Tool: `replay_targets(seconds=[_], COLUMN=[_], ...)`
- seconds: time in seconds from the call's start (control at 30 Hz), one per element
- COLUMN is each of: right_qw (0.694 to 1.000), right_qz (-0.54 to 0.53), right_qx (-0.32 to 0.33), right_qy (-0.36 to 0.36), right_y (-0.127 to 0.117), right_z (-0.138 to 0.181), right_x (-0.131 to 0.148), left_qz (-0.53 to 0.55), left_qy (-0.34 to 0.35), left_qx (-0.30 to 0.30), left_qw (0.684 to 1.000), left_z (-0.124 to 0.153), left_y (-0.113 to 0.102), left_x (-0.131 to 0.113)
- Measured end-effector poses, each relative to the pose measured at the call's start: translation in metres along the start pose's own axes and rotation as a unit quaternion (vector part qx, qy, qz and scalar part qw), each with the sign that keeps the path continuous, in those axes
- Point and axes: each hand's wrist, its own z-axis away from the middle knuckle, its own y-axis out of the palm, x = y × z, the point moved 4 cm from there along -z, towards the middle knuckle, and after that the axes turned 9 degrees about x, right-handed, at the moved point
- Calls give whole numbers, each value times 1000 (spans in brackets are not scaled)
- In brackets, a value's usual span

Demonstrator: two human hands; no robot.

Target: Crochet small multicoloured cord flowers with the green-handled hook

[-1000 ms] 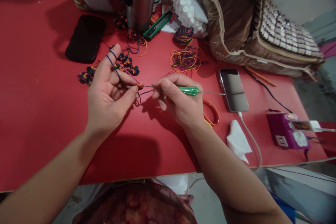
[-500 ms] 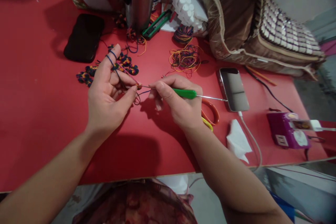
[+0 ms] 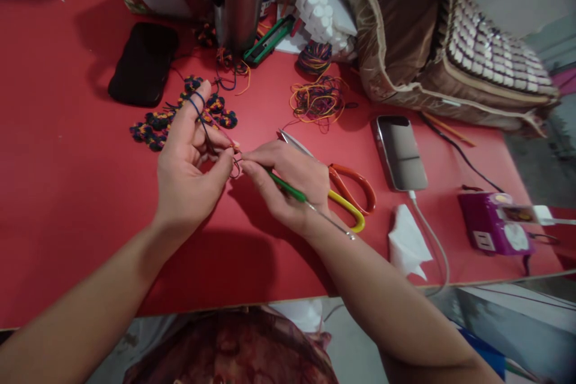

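My left hand [image 3: 189, 162] pinches a small piece of multicoloured yarn [image 3: 234, 149] between thumb and fingertip. A dark strand loops round its raised index finger and runs down into the palm. My right hand [image 3: 288, 183] is closed on a crochet hook with a green handle [image 3: 290, 187], its rear metal shaft lying over the wrist. The hook's front tip meets the yarn at my left fingertips, mostly hidden by my right fingers. Behind my left hand lie several dark crocheted pieces with orange and pink flecks [image 3: 155, 126].
Scissors [image 3: 353, 183] with red and yellow handles lie under my right hand. Beyond are loose yarn [image 3: 319, 101], a yarn ball [image 3: 315, 58], a green cutter [image 3: 269, 42] and a black phone-like object [image 3: 144, 65]. To the right are a charging phone [image 3: 400, 153], tissue [image 3: 408, 243] and purple box [image 3: 495, 223].
My right hand has moved slightly left and down, closer to my left fingertips. The hook has swung so its rear end points down-right, and more of the scissors shows.
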Motion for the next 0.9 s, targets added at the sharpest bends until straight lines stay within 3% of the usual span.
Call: replay_targets(seconds=[0.17,0.37,0.53,0.77,0.9], right_qw=[997,999,980,956,931], right_qz=[55,-25,-184,-266,-347], right_qx=[37,-39,-59,-61,-67], right_qy=[-44,-14,44,104,89], right_y=[5,2,2,1,2], right_z=[-1,-2,-5,-7,-9], right_x=[-1,-4,-8,-12,-19], left_qz=[-14,93,155,233,244], left_qy=[21,49,-58,-110,-111], left_qx=[0,-7,-2,-16,-30], left_qw=[1000,994,986,966,963], left_z=[0,-3,-4,-4,-3], left_y=[-1,-3,-6,-3,-1], left_x=[1,9,8,-1,-4])
